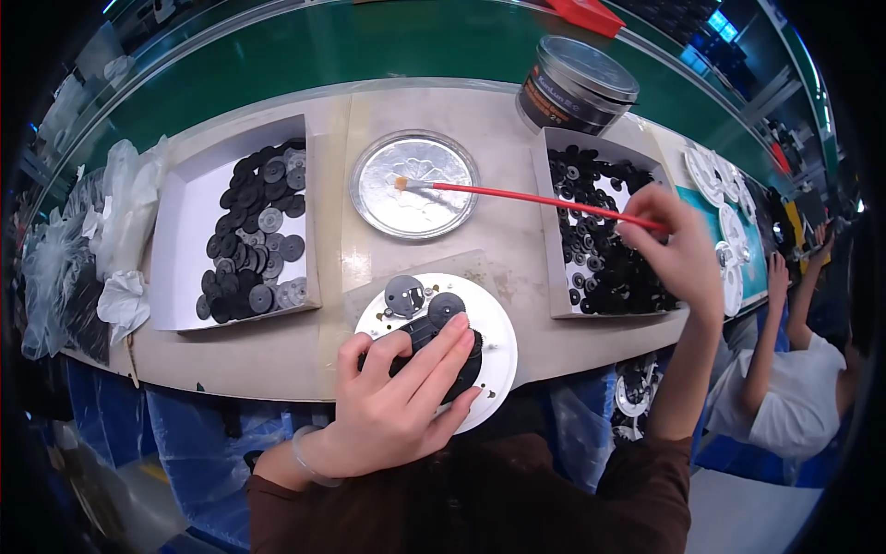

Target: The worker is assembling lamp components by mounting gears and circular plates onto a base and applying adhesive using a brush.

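My right hand (666,231) is closed in a pinch on the rear end of a thin red-handled paintbrush (544,200). The brush's pale bristles are over a round silver lid (415,217) bearing a clear smear; whether they touch it I cannot tell. Below the lid, my left hand (397,388) grips a black plastic part (468,369) on a round white plate (498,346), index and middle fingers stretched across it. Near those fingertips sits a dark grey gear (447,309). A second dark round piece (404,295) lies at the plate's far side. My palm hides part of the plate.
An open white box (185,249) of dark gears stands left, another box (544,222) of small black gears right. A metal can (580,88) stands behind. Crumpled plastic bags (129,203) lie far left. White plates (729,222) and a co-worker (784,388) are on the right.
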Motion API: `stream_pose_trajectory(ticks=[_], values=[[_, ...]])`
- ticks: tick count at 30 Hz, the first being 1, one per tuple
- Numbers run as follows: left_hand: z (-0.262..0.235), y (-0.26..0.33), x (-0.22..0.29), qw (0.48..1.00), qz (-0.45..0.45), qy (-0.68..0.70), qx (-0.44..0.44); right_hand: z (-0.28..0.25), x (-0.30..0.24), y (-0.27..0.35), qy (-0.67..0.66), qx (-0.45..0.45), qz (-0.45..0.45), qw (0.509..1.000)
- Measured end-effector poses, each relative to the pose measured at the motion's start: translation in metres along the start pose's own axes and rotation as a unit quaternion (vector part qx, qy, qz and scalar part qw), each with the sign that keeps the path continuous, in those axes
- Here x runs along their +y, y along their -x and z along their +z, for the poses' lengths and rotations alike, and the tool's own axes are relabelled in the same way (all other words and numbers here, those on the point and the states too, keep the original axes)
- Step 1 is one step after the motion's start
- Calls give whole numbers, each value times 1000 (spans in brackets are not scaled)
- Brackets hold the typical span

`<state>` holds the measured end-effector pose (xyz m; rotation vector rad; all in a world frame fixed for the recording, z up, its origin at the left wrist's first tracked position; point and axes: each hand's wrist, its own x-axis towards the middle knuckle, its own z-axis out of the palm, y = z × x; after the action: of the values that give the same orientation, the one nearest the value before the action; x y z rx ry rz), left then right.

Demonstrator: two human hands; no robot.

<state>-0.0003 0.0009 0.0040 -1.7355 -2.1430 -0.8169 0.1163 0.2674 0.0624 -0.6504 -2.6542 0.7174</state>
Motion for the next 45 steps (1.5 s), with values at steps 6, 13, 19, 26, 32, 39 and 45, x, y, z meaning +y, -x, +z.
stream_pose_trajectory(ticks=[6,13,19,26,32,39,45], values=[[2,3,-2,1000,-2,1,7,1,-54,-27,-227,130,-130,956],[0,-2,-1,1000,5,-9,-4,79,-63,-75,-109,13,-236,966],[-2,0,-3,1000,1,-11,-8,78,-64,-78,-77,-27,-215,973],[-1,1,-4,1000,6,7,-6,88,-67,-86,-98,69,-266,957],[-1,0,-4,1000,9,8,-6,96,-65,-84,-24,45,-291,955],[-1,1,-4,1000,4,7,-6,98,-58,-81,5,35,-332,943],[-1,1,-3,1000,4,7,-3,77,-51,-84,-220,79,-195,953]])
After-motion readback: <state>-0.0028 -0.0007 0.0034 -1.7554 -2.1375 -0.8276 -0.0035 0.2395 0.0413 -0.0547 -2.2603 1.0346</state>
